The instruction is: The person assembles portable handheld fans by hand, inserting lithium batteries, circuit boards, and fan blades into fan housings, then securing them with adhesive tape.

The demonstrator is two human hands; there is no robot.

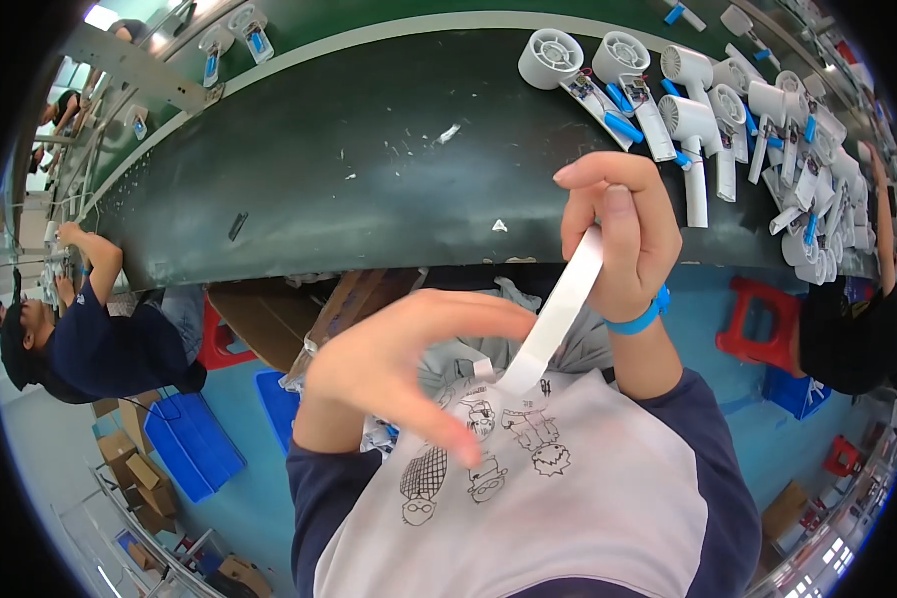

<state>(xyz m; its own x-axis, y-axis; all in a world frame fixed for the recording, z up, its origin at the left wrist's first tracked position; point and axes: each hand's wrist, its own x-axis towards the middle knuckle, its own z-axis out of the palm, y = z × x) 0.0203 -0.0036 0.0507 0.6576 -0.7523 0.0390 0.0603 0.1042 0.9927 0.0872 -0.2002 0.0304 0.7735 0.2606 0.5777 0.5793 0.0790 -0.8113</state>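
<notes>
My right hand (635, 224), with a blue band at the wrist, is raised at the near edge of the dark workbench (369, 149). Its curled fingers grip a long, narrow white plastic-looking piece (562, 311), which slants down and left in front of my shirt. I cannot make out exactly what this piece is. My left hand (394, 364) is held lower and to the left, slightly blurred, thumb and fingers spread wide. Its fingertips come close to the white piece; whether they touch it I cannot tell.
Many white handheld fans (690, 120) with blue batteries crowd the bench's right side. Small dark and white scraps lie on it. A person (110, 339) sits at left, another (852, 339) at right. A cardboard box (259, 314) is below the bench; a blue bin (191, 447) stands at left.
</notes>
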